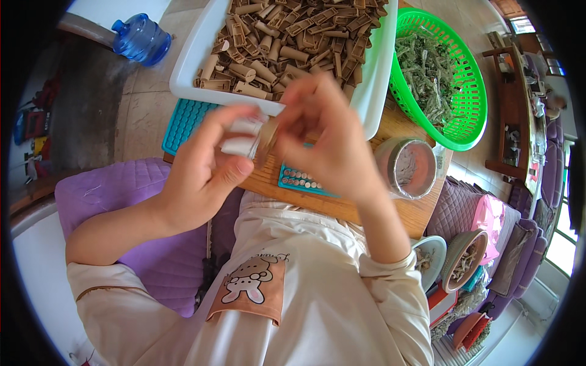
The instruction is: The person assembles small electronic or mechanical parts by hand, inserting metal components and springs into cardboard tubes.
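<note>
My left hand (204, 168) is closed around a small white piece (242, 137), with a brown end (266, 137) that resembles the parts in the tub. A thin white flap (268, 107) sticks out above it. Against the brown end, the curled fingers of my right hand (323, 137) come together, blurred by motion; what they pinch is hidden. Just beyond both hands, a white tub (183, 68) is heaped with brown hollow half-round parts (293, 53). Below my right hand lies a teal tray (317, 190) holding small round silvery discs (299, 178).
Left of the tub's near edge lies a teal tray with round cells (186, 125). To the right stand a green basket (473, 100) of clear crinkled pieces and a round container (390, 160) on the wooden table (400, 216). A blue water bottle (143, 39) rests on the floor.
</note>
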Available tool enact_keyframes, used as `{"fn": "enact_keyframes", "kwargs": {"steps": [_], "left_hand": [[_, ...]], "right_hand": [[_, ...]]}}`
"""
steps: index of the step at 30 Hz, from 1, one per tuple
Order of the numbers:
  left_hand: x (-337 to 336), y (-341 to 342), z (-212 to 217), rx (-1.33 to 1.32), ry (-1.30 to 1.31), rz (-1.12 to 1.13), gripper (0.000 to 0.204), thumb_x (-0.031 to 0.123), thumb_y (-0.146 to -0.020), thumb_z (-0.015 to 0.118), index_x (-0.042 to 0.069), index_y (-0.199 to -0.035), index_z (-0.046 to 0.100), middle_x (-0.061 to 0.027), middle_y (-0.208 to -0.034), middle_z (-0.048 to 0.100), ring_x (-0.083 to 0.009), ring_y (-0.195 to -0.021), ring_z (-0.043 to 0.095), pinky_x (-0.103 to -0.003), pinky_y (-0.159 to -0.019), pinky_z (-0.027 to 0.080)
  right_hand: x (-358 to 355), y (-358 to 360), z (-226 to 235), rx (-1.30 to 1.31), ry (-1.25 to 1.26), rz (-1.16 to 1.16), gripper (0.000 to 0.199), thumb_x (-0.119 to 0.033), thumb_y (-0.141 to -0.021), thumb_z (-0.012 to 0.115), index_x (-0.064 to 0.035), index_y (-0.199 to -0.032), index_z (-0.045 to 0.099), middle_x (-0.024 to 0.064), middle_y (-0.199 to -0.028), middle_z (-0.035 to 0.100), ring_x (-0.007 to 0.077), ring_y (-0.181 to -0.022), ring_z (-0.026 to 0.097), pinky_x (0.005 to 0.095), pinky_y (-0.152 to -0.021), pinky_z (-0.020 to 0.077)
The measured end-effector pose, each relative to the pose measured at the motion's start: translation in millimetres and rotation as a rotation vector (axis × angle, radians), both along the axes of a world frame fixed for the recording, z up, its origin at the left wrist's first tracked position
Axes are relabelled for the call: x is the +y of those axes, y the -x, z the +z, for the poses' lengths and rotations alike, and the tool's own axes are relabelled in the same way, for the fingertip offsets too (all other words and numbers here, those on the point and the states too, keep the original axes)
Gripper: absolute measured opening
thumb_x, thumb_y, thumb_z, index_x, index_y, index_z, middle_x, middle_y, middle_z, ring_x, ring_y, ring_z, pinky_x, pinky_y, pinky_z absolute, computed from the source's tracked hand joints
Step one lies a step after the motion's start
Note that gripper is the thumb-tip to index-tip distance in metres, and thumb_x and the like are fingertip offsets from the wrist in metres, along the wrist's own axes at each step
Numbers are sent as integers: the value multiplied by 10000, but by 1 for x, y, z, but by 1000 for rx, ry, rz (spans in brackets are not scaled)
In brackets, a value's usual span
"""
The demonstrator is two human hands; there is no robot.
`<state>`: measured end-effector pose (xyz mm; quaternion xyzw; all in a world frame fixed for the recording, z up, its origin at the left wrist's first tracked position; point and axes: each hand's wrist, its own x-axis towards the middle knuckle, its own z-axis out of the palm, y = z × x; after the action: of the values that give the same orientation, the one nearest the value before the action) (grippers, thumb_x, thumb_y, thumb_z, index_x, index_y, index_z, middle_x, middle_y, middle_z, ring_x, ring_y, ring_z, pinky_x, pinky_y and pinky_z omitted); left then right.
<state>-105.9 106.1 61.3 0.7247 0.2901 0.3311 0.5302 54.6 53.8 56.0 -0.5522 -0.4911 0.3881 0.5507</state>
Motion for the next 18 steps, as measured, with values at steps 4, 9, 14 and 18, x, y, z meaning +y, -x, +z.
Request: {"fn": "enact_keyframes", "kwargs": {"steps": [4,9,14,18], "left_hand": [[5,5,4,218,206,-319,314,109,-837,503,-27,-1109,422,-84,-855,562,-122,-793,556,-232,-709,454],[5,7,6,245,576,-355,308,85,-837,482,0,-1125,411,-76,-851,559,-102,-794,556,-232,-686,464],[1,3,5,292,578,-391,308,62,-827,470,31,-1128,414,-59,-825,548,-96,-795,558,-219,-655,468],[-6,3,5,278,457,-416,305,73,-824,478,40,-1123,428,-40,-785,531,-92,-781,562,-209,-622,464]], "right_hand": [[-16,10,-7,-178,-81,-38,238,23,-650,622,-22,-811,452,35,-658,529,82,-580,533,208,-511,441],[-28,-38,6,-635,52,-46,161,-41,-680,621,-32,-807,523,83,-677,556,190,-607,560,286,-552,443],[-75,-196,-21,-1219,445,-518,196,-57,-697,522,-43,-891,541,164,-866,568,310,-824,546,381,-720,424],[-105,-262,-43,-1121,759,-283,291,-96,-680,566,-65,-969,564,173,-888,578,294,-851,552,377,-756,420]]}}
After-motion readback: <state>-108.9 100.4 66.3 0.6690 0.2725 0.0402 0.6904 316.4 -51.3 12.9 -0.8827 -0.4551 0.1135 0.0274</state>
